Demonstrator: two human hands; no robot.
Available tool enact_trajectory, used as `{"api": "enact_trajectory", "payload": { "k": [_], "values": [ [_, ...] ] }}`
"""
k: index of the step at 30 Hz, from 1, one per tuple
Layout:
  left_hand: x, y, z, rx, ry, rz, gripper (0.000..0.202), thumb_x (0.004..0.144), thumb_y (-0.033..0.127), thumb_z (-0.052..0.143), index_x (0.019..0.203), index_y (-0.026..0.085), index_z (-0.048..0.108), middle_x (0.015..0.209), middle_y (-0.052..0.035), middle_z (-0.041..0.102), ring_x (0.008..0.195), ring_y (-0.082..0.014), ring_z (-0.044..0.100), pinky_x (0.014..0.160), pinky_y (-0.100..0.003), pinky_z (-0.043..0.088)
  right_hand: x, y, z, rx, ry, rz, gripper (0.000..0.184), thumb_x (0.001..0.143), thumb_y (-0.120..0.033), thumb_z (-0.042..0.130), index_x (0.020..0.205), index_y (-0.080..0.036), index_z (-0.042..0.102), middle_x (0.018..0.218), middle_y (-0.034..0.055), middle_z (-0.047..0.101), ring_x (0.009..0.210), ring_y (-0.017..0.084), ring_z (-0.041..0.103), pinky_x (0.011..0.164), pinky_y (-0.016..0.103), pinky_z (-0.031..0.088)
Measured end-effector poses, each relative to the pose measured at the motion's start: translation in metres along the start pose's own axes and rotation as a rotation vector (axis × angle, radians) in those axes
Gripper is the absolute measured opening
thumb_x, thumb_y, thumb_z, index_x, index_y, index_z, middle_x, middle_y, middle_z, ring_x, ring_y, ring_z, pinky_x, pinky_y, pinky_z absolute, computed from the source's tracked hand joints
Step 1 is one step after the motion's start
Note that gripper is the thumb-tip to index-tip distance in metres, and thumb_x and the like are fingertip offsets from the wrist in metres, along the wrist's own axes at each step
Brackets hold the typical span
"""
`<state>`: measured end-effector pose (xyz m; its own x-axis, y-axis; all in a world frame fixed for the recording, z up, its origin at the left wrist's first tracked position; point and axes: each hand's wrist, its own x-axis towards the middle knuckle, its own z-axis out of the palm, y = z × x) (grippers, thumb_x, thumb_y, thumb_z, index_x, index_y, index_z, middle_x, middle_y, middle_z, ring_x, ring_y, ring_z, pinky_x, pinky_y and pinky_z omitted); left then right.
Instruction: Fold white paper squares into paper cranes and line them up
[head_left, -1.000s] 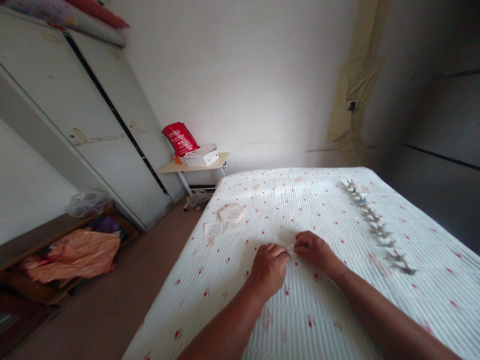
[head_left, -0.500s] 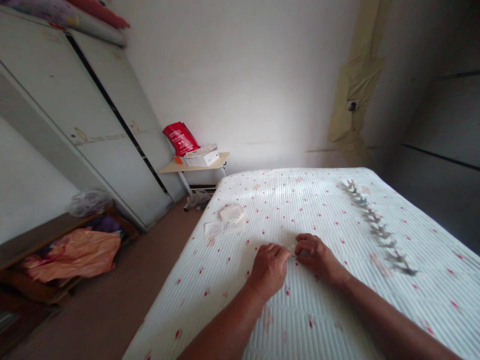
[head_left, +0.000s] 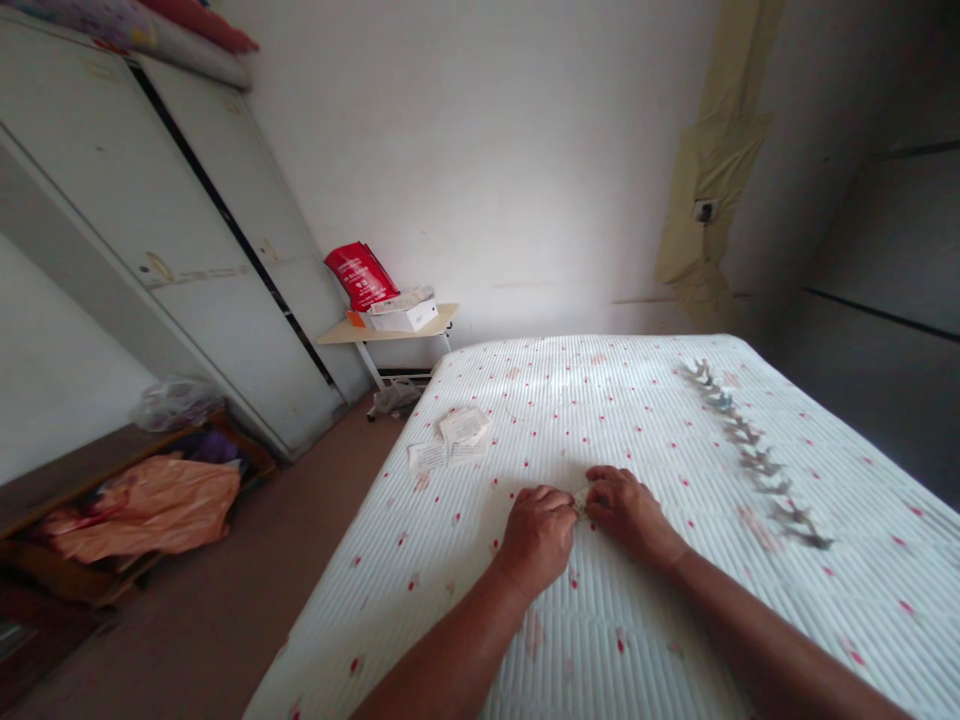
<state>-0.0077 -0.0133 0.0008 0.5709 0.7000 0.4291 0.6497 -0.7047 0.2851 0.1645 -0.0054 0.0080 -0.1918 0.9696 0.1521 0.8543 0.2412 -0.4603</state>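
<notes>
A small piece of folded printed paper (head_left: pixel 580 503) lies on the bed between my two hands, mostly covered by fingers. My left hand (head_left: pixel 538 530) is closed on its left side, thumb and fingertips together. On the other side my right hand (head_left: pixel 624 508) curls its fingers down over the paper's right edge. Several printed paper sheets (head_left: pixel 463 428) rest flat on the bed, ahead and to the left. To the right, a row of small folded paper figures (head_left: pixel 759 460) that look like cranes runs away from me.
The bed (head_left: pixel 600 640) has a ribbed white cover with red dots. Behind its far left corner stands a small table (head_left: pixel 349 335) with a red bag (head_left: pixel 361 276) and a white box (head_left: pixel 405 317). A wardrobe (head_left: pixel 217 260) and an orange plastic bag (head_left: pixel 150 508) are at left.
My right hand has shifted slightly left, closer to my left hand, and its fingers have lowered onto the paper. My left hand has hardly moved.
</notes>
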Motion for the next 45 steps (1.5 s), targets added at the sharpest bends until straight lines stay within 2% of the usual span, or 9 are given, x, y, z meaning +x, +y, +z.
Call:
{"api": "enact_trajectory", "payload": {
  "k": [7,14,19,29,35,39,45],
  "values": [
    [0.001,0.001,-0.001,0.03,-0.01,-0.027,0.014,0.08,0.01,0.05,0.084,0.018,0.062,0.084,-0.0029,0.064,0.086,-0.0163,0.056,0.078,-0.031,0.042,0.004,-0.011,-0.005,-0.073,-0.055,0.095,0.021,0.077,-0.016,0.049,0.07,-0.019,0.069,0.117,0.0044,0.059,0.101,0.021,0.053,0.077,0.032,0.04],
    [-0.001,0.001,0.0,0.057,-0.028,0.0,0.016,0.083,0.014,0.049,0.088,0.019,0.063,0.086,-0.0033,0.063,0.089,-0.0164,0.055,0.081,-0.032,0.042,0.004,-0.017,-0.008,-0.109,-0.058,0.121,0.022,0.078,-0.017,0.048,0.069,-0.018,0.068,0.118,0.0057,0.059,0.102,0.022,0.053,0.075,0.032,0.04],
    [-0.002,0.001,0.005,0.141,-0.048,-0.008,0.013,0.084,0.016,0.05,0.086,0.019,0.062,0.087,-0.003,0.062,0.089,-0.0173,0.054,0.079,-0.033,0.041,0.004,-0.018,-0.005,-0.127,-0.032,0.129,0.022,0.078,-0.016,0.048,0.069,-0.018,0.068,0.116,0.0063,0.059,0.1,0.022,0.053,0.074,0.032,0.04],
    [-0.001,0.004,0.004,0.217,-0.105,0.014,0.015,0.086,0.018,0.049,0.096,0.019,0.06,0.091,-0.0037,0.06,0.09,-0.0186,0.052,0.077,-0.034,0.041,0.0,-0.008,0.001,-0.09,0.036,0.12,0.019,0.076,-0.015,0.049,0.072,-0.018,0.067,0.111,0.0064,0.06,0.097,0.02,0.053,0.078,0.029,0.04],
    [0.0,0.005,0.004,0.221,-0.106,0.006,0.014,0.087,0.018,0.047,0.092,0.019,0.06,0.089,-0.0045,0.06,0.089,-0.0192,0.052,0.076,-0.034,0.041,0.002,-0.011,0.002,-0.137,0.067,0.151,0.017,0.075,-0.014,0.048,0.068,-0.016,0.063,0.106,0.0074,0.06,0.09,0.02,0.054,0.071,0.029,0.038],
    [0.0,0.006,0.004,0.241,-0.115,0.013,0.014,0.086,0.017,0.049,0.093,0.019,0.06,0.089,-0.0045,0.059,0.09,-0.0191,0.052,0.076,-0.034,0.041,0.003,-0.011,0.001,-0.072,0.082,0.187,0.011,0.07,-0.01,0.051,0.07,-0.017,0.06,0.095,0.0053,0.06,0.086,0.017,0.054,0.069,0.026,0.037],
    [0.001,0.007,0.001,0.278,-0.127,0.018,0.016,0.087,0.017,0.047,0.096,0.019,0.06,0.09,-0.0045,0.059,0.09,-0.0183,0.052,0.076,-0.033,0.041,0.005,-0.005,0.004,0.001,0.116,0.212,0.019,0.065,-0.003,0.05,0.073,-0.017,0.059,0.093,0.0039,0.059,0.089,0.016,0.054,0.071,0.025,0.037]
  ]
}}
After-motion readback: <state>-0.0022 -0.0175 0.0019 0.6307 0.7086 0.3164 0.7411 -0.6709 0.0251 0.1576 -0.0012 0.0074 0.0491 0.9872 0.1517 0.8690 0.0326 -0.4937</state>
